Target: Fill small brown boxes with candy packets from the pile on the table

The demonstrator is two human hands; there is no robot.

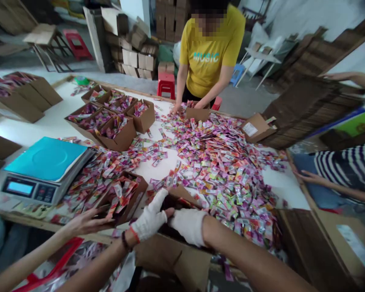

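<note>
A brown cardboard box (pixel 187 194) stands at the near edge of the table, its inside dark and partly covered by my hands. My left hand (pixel 150 217), in a white glove with a bare thumb tip, lies over the box's left side, thumb and fingers apart. My right hand (pixel 188 225), also gloved, reaches into the box from the right; its fingers are hidden. Just left, another person's bare hand (pixel 88 221) touches a box filled with small packets (pixel 121 192). A big heap of small, colourful packets (pixel 219 162) spreads beyond my hands.
A digital scale (pixel 48 162) with a blue top stands at left. Behind it are several packet-filled boxes (pixel 115 134). Across the table a person in a yellow shirt (pixel 213 44) handles another box (pixel 197 114). Flattened cardboard (pixel 310 109) is stacked at right, near a person in stripes (pixel 349 170).
</note>
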